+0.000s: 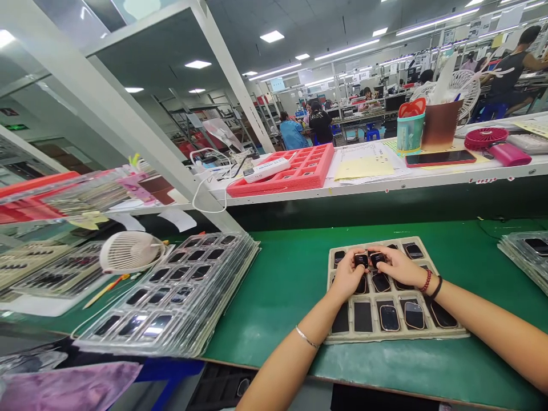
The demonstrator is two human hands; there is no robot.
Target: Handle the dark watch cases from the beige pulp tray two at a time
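A beige tray point(396, 335) with several pockets lies on the green mat point(291, 279) in front of me; some pockets hold small black screen parts point(389, 317), some are bare. My left hand point(349, 275) pinches one small black part point(361, 260) over the tray's far rows. My right hand point(396, 265) pinches a second black part point(377, 259) right beside it. The two parts almost touch. A bead bracelet and a dark band sit on my right wrist, a thin bangle on my left.
A tall stack of clear plastic trays point(180, 291) with dark parts stands at left, a small white fan point(128, 251) behind it. More clear trays point(526, 254) lie at the right edge. A raised shelf holds a red foam tray point(299, 168), papers, cups. Other people work far behind.
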